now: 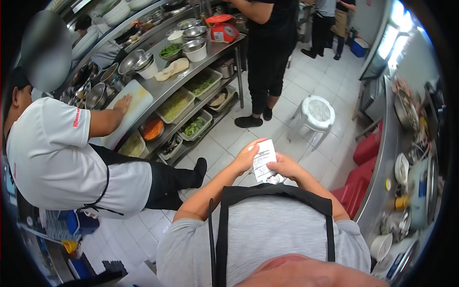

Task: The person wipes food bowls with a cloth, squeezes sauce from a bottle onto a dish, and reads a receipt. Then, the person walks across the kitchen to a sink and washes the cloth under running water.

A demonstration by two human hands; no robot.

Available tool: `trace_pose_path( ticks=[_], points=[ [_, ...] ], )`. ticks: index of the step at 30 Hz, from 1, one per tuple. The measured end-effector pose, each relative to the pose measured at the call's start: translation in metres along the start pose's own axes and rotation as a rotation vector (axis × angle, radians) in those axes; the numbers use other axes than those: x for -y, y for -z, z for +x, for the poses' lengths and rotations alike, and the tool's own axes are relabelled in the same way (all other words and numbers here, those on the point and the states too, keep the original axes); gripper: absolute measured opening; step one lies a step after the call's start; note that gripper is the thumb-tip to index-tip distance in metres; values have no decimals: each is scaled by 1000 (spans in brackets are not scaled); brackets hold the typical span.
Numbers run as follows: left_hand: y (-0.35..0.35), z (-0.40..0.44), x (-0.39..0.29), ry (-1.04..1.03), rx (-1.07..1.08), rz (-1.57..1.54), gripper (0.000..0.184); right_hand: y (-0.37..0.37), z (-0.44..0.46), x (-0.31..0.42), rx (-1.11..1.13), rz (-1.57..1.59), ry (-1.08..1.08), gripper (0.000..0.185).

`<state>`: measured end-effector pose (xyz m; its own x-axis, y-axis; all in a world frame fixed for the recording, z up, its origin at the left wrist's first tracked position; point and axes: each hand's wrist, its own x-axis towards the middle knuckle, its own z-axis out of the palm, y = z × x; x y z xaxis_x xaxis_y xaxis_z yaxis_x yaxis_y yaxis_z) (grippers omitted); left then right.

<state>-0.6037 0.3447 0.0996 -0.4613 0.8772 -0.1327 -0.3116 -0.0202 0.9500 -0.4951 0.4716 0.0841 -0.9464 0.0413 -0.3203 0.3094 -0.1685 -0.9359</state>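
A white printed paper slip is held up in front of my apron, between both hands. My left hand pinches its left edge, and my right hand grips its right edge with the thumb lying over the print. Dark lines of text show on the slip, too small to read. Just below the slip, part of a round printed mark shows at the top of my black apron.
A co-worker at left rests a hand on a cutting board. Shelves hold vegetable trays. Another person stands ahead, near a white stool. Red bins sit under the right counter.
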Motion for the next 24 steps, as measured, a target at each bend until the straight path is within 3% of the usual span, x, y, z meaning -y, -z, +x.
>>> trace_pose_path(
  ticks=[5,6,10,13,14,18,24],
  points=[
    [44,44,-1,4,-308,-44,37,26,79,21,33,-183,124,22],
    [50,57,-5,-85,-344,-100,34,37,98,26,27,-196,157,22],
    [74,123,-23,-78,-234,27,29,84,160,64,63,-265,202,22],
    [89,160,-41,122,-298,271,27,109,212,103,143,-285,208,32],
    [92,170,-48,3,-353,203,21,111,225,118,167,-264,218,33],
    [128,191,-68,-152,-611,136,24,105,284,158,320,-164,243,45],
    [194,174,-111,-139,-796,160,21,60,358,195,497,-260,366,48]
  ],
)
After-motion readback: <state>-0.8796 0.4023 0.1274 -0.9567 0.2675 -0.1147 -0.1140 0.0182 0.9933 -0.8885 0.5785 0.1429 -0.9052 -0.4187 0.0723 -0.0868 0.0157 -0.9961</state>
